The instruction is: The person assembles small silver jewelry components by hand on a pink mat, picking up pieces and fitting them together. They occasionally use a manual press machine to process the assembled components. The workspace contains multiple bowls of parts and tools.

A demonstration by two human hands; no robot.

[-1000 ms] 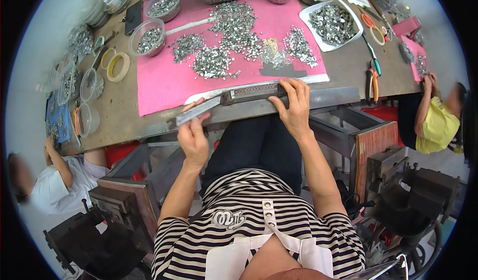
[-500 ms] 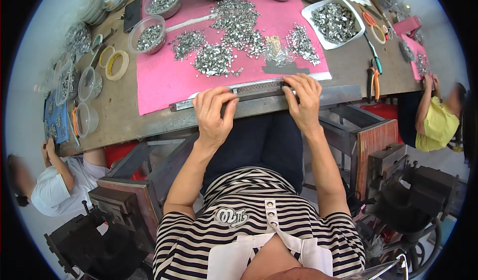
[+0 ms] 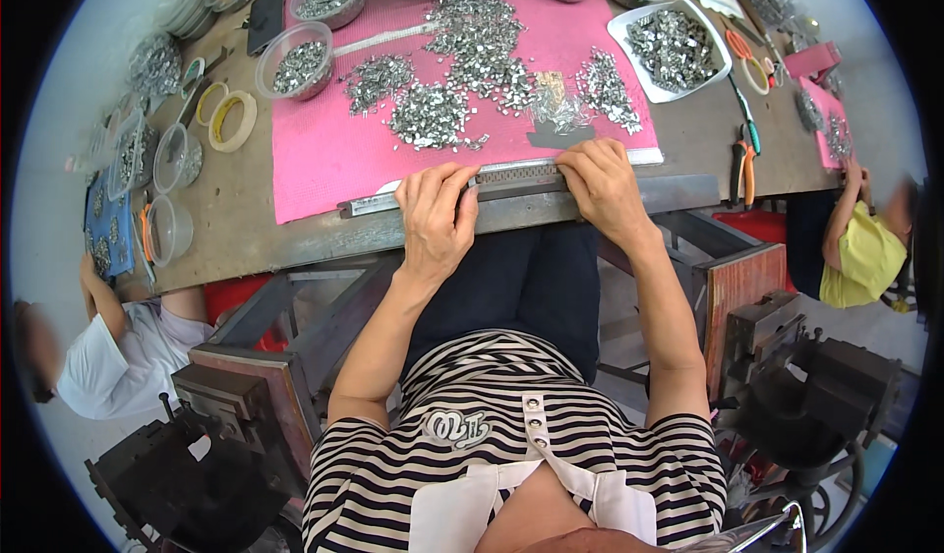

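Across the upper middle of the frame lies a bar (image 3: 518, 174) along the table (image 3: 234, 191) edge; left hand (image 3: 436, 217) and right hand (image 3: 604, 191) hold it with narrowly bent fingers. Above, metal pieces (image 3: 430, 116) are heaped on a pink mat (image 3: 320, 165).

Workshop, long bench (image 3: 228, 194) with pink mat (image 3: 315, 165), heaps of small metal pieces (image 3: 429, 117), plastic tubs (image 3: 265, 73) of more, pliers (image 3: 749, 174), tape rolls (image 3: 218, 130), heavy dark machines (image 3: 241, 415) at either side, two co-workers (image 3: 118, 361) farther along.
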